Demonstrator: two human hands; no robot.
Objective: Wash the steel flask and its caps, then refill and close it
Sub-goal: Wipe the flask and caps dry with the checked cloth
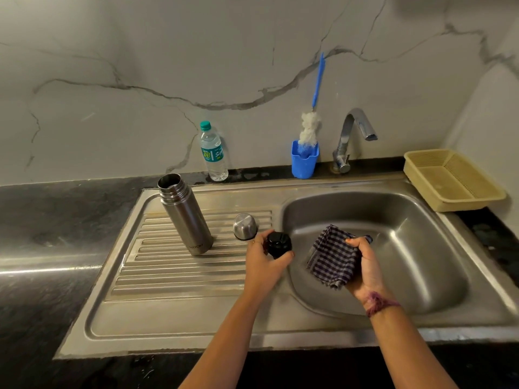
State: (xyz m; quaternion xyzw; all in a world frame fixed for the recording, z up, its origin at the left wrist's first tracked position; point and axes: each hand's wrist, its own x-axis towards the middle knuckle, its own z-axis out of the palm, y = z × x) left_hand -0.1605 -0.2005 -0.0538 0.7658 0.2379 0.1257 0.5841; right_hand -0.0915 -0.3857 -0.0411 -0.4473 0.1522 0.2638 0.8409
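Observation:
The steel flask [185,214] stands upright and uncapped on the ribbed drainboard [179,273]. Its steel outer cap [245,227] sits upside down on the drainboard to the flask's right. My left hand [265,262] grips the black inner cap [278,244] at the basin's left rim. Over the sink basin [407,254], my right hand [362,265] holds a folded blue checked cloth [332,258]. The two hands are a short way apart.
A plastic water bottle [214,151] stands against the wall behind the flask. A blue holder [304,161] with a bottle brush [311,122] sits left of the tap [355,133]. A beige plastic basket [452,179] rests at the sink's far right corner. Dark countertop [56,220] lies left.

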